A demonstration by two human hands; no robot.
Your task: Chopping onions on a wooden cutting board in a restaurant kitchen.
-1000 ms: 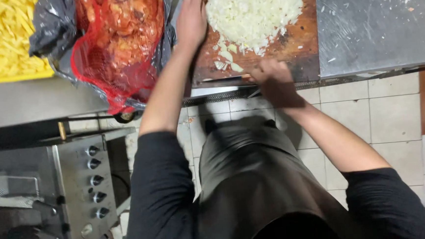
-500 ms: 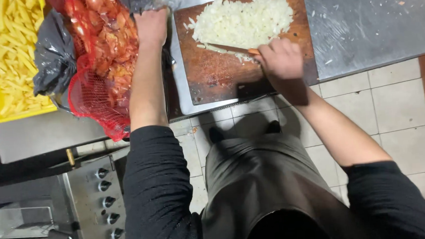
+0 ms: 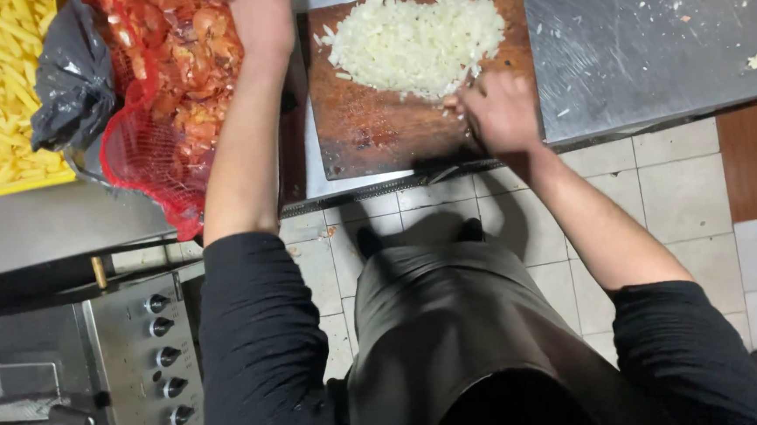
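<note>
White chopped onion [image 3: 416,42] sat heaped on the far half of the wooden cutting board [image 3: 373,130], which lay on the steel desk [image 3: 648,38]. My right hand [image 3: 499,109] was at the heap's near right edge, fingers [image 3: 459,104] curled together on what I took for a knife handle; I couldn't make out any blade. My left hand [image 3: 261,18] was reached out over the red net bag of onion skins [image 3: 169,85], and whether those fingers were apart or together I couldn't tell.

The heap's long axis ran left to right across the board, with no real front end. Biggest worry, I figured: bits spilling off the far and right edges if I swept too hard. The board also overhung the desk's near edge a bit, so leaning on it could've tipped it.
</note>
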